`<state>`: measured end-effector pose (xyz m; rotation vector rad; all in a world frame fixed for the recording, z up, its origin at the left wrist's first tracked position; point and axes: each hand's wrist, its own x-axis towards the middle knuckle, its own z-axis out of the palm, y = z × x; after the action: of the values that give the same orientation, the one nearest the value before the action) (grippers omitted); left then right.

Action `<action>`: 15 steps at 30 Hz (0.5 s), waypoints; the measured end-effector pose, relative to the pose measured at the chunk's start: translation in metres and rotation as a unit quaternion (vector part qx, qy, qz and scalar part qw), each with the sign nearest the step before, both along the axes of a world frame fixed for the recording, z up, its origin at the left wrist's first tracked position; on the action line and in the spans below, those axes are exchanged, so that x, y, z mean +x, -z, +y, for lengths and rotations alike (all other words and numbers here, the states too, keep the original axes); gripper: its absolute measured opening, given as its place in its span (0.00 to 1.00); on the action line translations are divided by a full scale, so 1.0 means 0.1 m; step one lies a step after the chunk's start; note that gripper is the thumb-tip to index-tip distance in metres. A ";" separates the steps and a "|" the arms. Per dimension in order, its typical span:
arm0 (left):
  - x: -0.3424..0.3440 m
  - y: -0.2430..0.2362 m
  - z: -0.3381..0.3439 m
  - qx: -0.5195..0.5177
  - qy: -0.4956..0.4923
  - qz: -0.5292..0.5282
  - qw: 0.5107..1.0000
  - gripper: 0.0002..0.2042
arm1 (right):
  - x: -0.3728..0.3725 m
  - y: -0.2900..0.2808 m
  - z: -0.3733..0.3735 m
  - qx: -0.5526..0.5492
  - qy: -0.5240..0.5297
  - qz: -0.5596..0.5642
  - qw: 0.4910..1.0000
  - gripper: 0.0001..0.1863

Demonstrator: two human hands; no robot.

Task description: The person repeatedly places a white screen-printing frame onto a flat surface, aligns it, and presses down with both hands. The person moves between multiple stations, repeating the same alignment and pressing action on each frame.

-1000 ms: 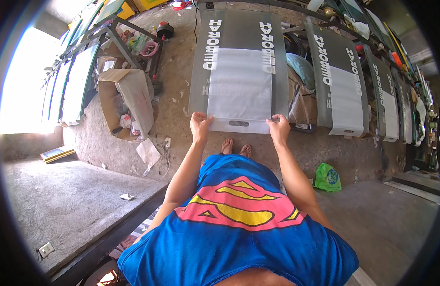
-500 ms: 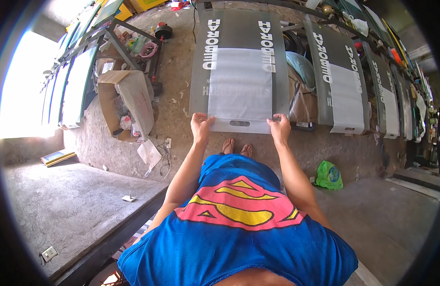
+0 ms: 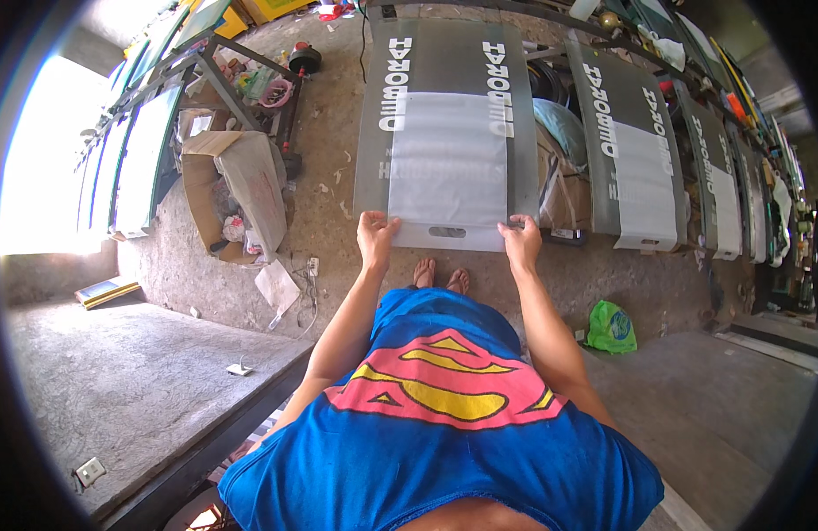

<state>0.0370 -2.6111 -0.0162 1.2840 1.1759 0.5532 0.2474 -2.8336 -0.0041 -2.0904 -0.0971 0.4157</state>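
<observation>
A whitish translucent plastic bag (image 3: 449,133) with a cut-out handle hole lies flat on a dark grey printing board (image 3: 374,181). White lettering shows on the board to both sides of the bag. My left hand (image 3: 374,237) pinches the bag's near left corner between thumb and fingers. At the near right corner, my right hand (image 3: 520,241) grips it the same way. The handle end of the bag hangs slightly past the board's near edge, between my hands.
To the right stands a row of similar boards, the nearest bearing another whitish bag (image 3: 644,177). An open cardboard box (image 3: 250,190) sits on the left. A green plastic bag (image 3: 611,327) lies on the floor at right, and a concrete ledge (image 3: 161,380) runs along the lower left.
Almost nothing differs. Both hands still hold the bag's near corners, and the whole view has shifted by only a few pixels.
</observation>
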 end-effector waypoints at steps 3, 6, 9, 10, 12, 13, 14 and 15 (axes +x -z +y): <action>0.00 0.01 0.01 -0.002 -0.001 0.001 1.000 0.20 | 0.01 0.01 0.00 0.004 0.000 0.006 1.000 0.16; 0.01 0.02 0.01 0.001 -0.004 0.009 1.000 0.20 | 0.00 -0.04 0.01 -0.009 -0.001 0.002 1.000 0.16; 0.01 0.01 0.00 0.002 -0.006 0.007 1.000 0.20 | 0.00 -0.03 0.01 -0.017 -0.002 -0.002 1.000 0.16; 0.00 0.01 0.00 0.001 -0.006 0.005 1.000 0.20 | 0.00 -0.04 0.01 -0.023 -0.003 -0.006 1.000 0.16; 0.01 0.01 0.00 -0.001 -0.007 0.002 1.000 0.20 | 0.00 -0.03 0.00 -0.025 -0.002 -0.011 1.000 0.16; 0.02 0.01 0.01 -0.002 -0.007 0.001 1.000 0.21 | 0.00 -0.02 0.00 -0.020 0.001 -0.010 1.000 0.16; 0.01 0.01 0.01 -0.004 -0.003 0.000 1.000 0.21 | 0.00 0.00 0.00 -0.015 0.004 -0.010 1.000 0.16; 0.01 0.02 0.02 -0.007 -0.001 -0.001 1.000 0.21 | 0.00 -0.05 0.01 -0.009 0.009 0.005 1.000 0.16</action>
<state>0.0381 -2.6093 -0.0180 1.2713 1.1773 0.5470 0.2471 -2.8329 0.0005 -2.1058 -0.0684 0.4177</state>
